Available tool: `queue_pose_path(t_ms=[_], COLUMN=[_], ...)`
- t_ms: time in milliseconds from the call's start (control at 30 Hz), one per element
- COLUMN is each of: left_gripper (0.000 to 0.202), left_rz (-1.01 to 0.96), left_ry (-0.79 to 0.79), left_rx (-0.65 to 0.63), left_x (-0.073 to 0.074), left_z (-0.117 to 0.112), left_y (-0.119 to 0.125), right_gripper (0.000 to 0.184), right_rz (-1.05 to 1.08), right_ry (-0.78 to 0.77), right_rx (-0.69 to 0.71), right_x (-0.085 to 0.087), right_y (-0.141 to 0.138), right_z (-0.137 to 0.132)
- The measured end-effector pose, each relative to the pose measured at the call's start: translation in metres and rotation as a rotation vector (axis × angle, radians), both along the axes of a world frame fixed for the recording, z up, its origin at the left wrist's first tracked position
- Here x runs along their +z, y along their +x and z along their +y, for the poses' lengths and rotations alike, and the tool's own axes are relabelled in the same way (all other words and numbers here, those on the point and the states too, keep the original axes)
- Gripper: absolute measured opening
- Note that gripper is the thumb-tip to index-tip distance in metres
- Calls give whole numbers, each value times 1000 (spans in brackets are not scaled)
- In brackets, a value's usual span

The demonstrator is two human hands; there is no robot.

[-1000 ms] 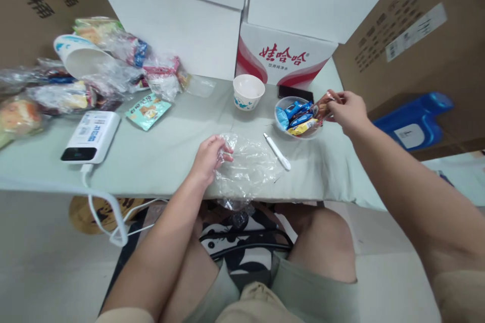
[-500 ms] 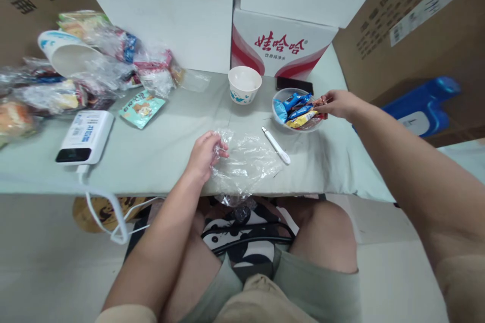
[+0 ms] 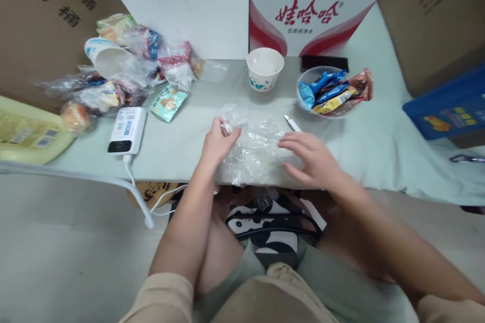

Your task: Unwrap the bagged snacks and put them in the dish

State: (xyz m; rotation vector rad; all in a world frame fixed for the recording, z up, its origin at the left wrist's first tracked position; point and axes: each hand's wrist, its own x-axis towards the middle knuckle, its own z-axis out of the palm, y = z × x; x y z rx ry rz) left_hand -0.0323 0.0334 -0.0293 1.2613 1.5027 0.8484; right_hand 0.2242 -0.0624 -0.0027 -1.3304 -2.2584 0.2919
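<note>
A crumpled clear plastic bag (image 3: 254, 149) lies at the table's near edge. My left hand (image 3: 219, 142) pinches its left top corner, fingers closed on the film. My right hand (image 3: 308, 158) rests flat on the bag's right side with fingers stretched out. A white pen-like tool (image 3: 292, 123) lies just beyond my right fingers. Further back right stands a clear bowl (image 3: 326, 112) filled with several wrapped snacks, a brown wrapper (image 3: 361, 84) at its right rim.
A white paper cup (image 3: 264, 68) stands behind the bag. A white power bank (image 3: 127, 130) with cable lies at left, next to a teal snack packet (image 3: 168, 102) and a pile of bagged snacks (image 3: 125, 68). A dark phone (image 3: 324, 63), cardboard boxes and a blue stool (image 3: 447, 108) surround the table.
My right hand let go of the brown wrapper at the bowl and came back to lie on the plastic bag. The left hand kept its grip on the bag. The view shifted.
</note>
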Motion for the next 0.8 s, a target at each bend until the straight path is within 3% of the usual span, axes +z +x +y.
queue_pose_path(t_ms=[67, 167, 333, 467, 500, 533, 567, 633, 667, 733, 800], left_gripper=[37, 42, 45, 34, 31, 24, 20, 27, 33, 34, 23], left_rz=[103, 151, -77, 35, 93, 111, 115, 175, 223, 291, 279], left_ry=[57, 105, 50, 366, 457, 499, 478, 339, 292, 249, 243], left_rx=[-6, 46, 84, 372, 381, 289, 69, -518, -693, -830, -769], left_x=[-3, -6, 5, 20, 23, 25, 27, 26, 24, 21, 19], left_z=[2, 8, 19, 2, -8, -20, -32, -52, -59, -62, -57], left_y=[-7, -20, -39, -36, -32, -27, -22, -13, -10, -8, -13], right_gripper=[49, 47, 32, 25, 26, 28, 30, 36, 40, 46, 42], right_rz=[-79, -175, -206, -267, -272, -270, -258, -215, -186, -124, -85], right_ry=[-72, -81, -3, 36, 29, 16, 2, -26, -34, -34, -1], right_rx=[57, 2, -83, -155, -176, -193, -206, -224, -229, -224, -218], right_x=[-27, -48, -47, -42, -41, -41, -41, -42, -43, -43, -42], right_y=[-14, -13, 5, 2, 0, -2, -4, -5, -4, -1, 3], right_z=[1, 5, -3, -16, -18, -20, -22, -22, -21, -18, -16])
